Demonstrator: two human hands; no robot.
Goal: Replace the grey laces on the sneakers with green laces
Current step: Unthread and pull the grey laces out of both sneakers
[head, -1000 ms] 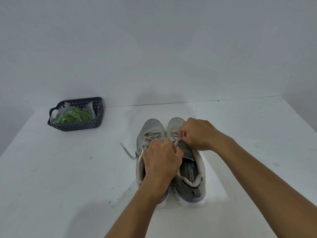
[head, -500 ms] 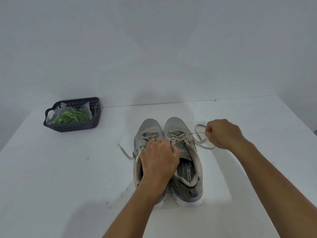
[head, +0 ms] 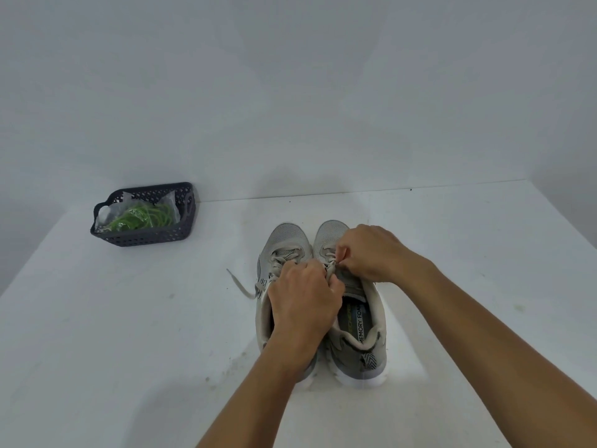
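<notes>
1. Head view shows my two grey sneakers side by side on the white table (head: 452,253), toes pointing away from me and heels toward me. The long axis of each shoe runs straight out from my body.

2. My left hand (head: 305,297) is curled over the lacing area where the two shoes meet. It seems to be holding the right sneaker (head: 361,324) steady near its tongue. I cannot tell exactly what its fingers grip, because the back of the hand covers them.

3. My right hand (head: 371,253) sits just beyond the left one, over the right sneaker's eyelets. Its fingertips are narrowed to a pinch on the grey lace (head: 332,265).

4. The relation that matters is that the lace lies directly under my right fingertips, crossing the shoe's length. I judge the next pull should go up and out to my right, away from the steadying hand.

5. The left sneaker (head: 284,240) is not yet unlaced, and one loose lace end (head: 239,284) trails onto the table at its left.

6. The green laces (head: 145,216) are bagged in the dark basket (head: 151,236), well apart to my left and nearer my left hand. They look untouched, so I judge the task is at an early stage.
</notes>
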